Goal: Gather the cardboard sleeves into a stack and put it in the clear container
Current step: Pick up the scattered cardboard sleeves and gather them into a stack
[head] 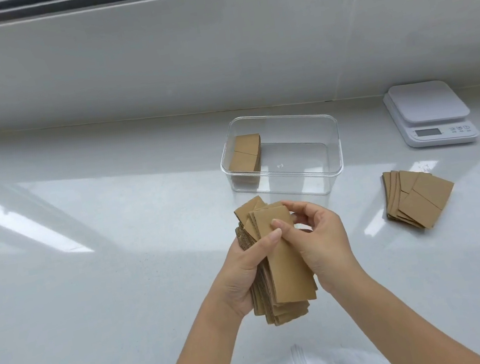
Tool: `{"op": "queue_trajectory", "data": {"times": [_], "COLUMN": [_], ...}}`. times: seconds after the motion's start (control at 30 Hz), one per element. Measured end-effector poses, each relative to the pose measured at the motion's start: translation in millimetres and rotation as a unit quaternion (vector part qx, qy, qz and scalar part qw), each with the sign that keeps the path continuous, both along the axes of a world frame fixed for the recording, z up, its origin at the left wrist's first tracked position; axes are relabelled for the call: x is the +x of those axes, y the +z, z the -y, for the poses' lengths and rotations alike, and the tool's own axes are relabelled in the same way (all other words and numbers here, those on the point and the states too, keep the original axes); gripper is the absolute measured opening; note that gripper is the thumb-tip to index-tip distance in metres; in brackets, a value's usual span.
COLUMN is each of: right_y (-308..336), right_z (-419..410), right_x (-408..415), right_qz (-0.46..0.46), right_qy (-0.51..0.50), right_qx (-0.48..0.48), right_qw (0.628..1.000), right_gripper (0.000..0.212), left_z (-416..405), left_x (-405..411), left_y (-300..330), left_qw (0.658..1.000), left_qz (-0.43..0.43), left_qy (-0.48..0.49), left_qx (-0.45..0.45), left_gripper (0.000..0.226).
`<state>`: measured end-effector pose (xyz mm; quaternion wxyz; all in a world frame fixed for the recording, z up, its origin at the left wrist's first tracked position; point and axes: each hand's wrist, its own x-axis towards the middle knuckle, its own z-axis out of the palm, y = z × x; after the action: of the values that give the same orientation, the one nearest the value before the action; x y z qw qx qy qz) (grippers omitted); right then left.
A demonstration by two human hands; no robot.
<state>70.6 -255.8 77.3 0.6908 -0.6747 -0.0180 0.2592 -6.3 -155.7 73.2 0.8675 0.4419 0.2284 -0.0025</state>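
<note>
Landmark: we take the clear container (280, 151) on the counter (85, 234) as reference.
Inside container: a stack of sleeves (244, 153) stands at its left end.
Before container: we hold a bundle of sleeves (278, 263) above the counter, our left hand (245, 273) on its left, our right hand (321, 244) on its right.
Right of container, nearer: a fanned pile of sleeves (416, 197) lies flat.
Right of container, farther: a scale (429, 112).
Behind container: the wall (213, 46).
</note>
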Motion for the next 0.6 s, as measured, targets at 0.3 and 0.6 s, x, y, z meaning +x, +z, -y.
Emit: {"op": "queue_trajectory", "data": {"times": [0.3,0.6], "right_y": [-8,-16], "right_z": [12,38], "right_x": [11,18], "right_qz": [-0.069,-0.206], "right_qy": [0.101,0.146], "right_qx": [-0.046,0.095], "right_qw": [0.991,0.963], "right_gripper": [0.064,0.065], "left_z": [5,15], "left_x": [3,27], "left_y": [0,1], "left_qw": [1.0,0.971], "left_qz": [0.002,-0.024], "left_qy": [-0.03,-0.068], "left_qx": [-0.001,0.227], "left_gripper": [0.041,0.069]}}
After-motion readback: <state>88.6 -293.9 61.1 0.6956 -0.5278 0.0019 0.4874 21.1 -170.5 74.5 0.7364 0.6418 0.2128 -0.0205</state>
